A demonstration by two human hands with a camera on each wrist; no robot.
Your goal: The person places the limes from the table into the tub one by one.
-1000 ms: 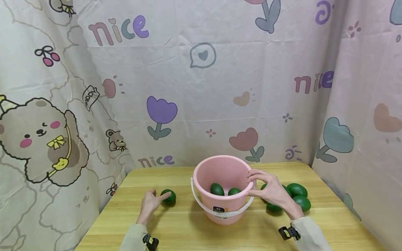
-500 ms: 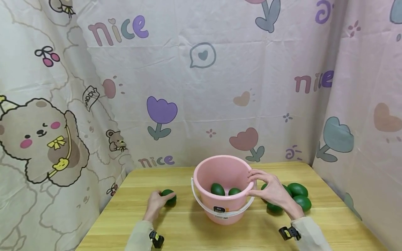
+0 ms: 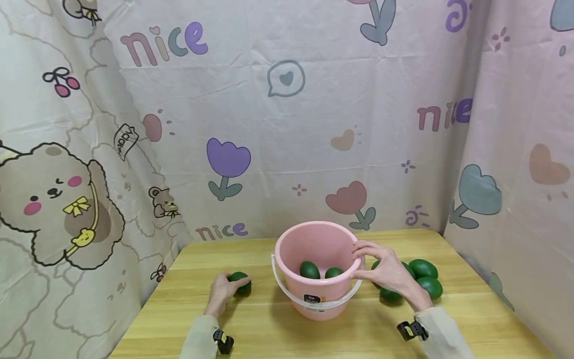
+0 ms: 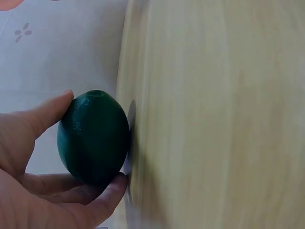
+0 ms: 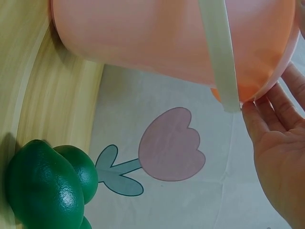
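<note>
My left hand (image 3: 221,294) holds a green lemon-shaped fruit (image 3: 242,283) on the left of the table. In the left wrist view the thumb lies on one side of this fruit (image 4: 93,136) and curled fingers on the other, low at the tabletop. A pink bucket (image 3: 316,299) stands upright in the middle, its white handle (image 3: 287,295) hanging down in front. Two green fruits (image 3: 309,269) show inside it. My right hand (image 3: 387,271) pinches the bucket's right rim, thumb outside and fingertips over the edge; the right wrist view shows these fingers (image 5: 281,107) beside the handle's end.
Several more green fruits (image 3: 423,269) lie grouped on the table right of the bucket, partly behind my right hand. The wooden table (image 3: 251,334) ends at a printed curtain (image 3: 278,199) behind and on both sides.
My left hand has moved slightly right and closed its thumb and fingers round the green fruit. My right hand stays on the bucket's rim. The head view has shifted a little.
</note>
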